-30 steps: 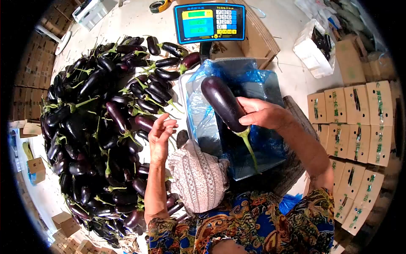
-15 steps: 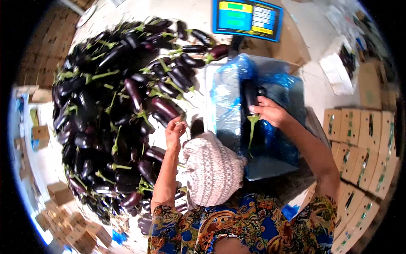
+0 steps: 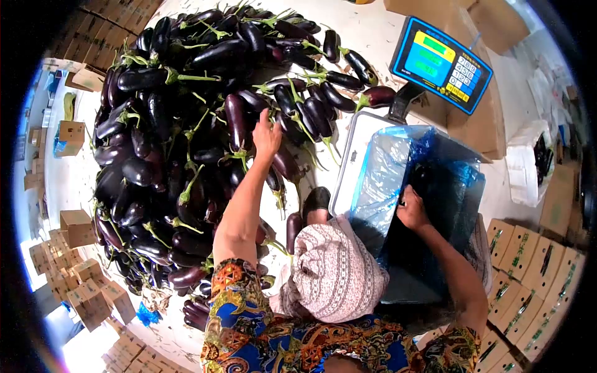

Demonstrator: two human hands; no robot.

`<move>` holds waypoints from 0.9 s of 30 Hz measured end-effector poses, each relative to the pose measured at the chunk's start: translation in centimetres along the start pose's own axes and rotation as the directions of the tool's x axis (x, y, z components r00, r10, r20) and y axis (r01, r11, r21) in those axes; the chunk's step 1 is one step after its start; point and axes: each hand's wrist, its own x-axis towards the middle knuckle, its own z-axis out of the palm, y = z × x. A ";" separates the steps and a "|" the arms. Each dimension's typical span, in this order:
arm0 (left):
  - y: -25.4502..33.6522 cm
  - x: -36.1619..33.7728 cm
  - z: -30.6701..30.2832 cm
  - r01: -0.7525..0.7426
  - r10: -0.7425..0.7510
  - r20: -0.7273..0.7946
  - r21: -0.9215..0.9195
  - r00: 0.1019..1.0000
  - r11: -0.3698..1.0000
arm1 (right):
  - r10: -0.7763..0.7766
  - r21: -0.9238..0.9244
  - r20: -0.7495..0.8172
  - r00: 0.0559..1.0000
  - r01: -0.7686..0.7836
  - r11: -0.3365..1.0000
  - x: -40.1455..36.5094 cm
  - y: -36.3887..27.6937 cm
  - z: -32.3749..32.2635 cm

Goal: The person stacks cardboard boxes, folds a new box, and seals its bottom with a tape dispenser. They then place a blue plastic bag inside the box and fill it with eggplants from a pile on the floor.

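Observation:
A large heap of dark eggplants [image 3: 149,171] with green stems covers the floor at the left. My left hand [image 3: 267,138] reaches over the heap's right side, fingers apart, beside a purple eggplant [image 3: 236,123]. At the right, a box lined with blue plastic [image 3: 380,180] rests on the white-edged scale [image 3: 345,165]. My right hand [image 3: 411,210] is inside the box with its fingers curled; whatever it may grip is too dark to make out. Dark shapes lie deeper in the box, partly hidden by shadow and plastic.
The scale's blue-framed display [image 3: 442,64] stands beyond the box. Stacked cartons [image 3: 528,273] line the right side, and more cartons [image 3: 90,301] are at the lower left. A white container [image 3: 530,163] stands at the far right. A patterned cloth [image 3: 339,273] covers my knee.
The view has shifted, moving the scene rightward. My left hand has reached farther up over the heap and opened. My right hand is lower in the box; the eggplant it held no longer shows.

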 end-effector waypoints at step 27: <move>6.4 -5.4 -5.9 0.460 0.172 0.452 -0.888 0.875 -0.012 | -0.172 0.035 -0.041 0.984 0.173 0.984 -0.1 2.4 0.7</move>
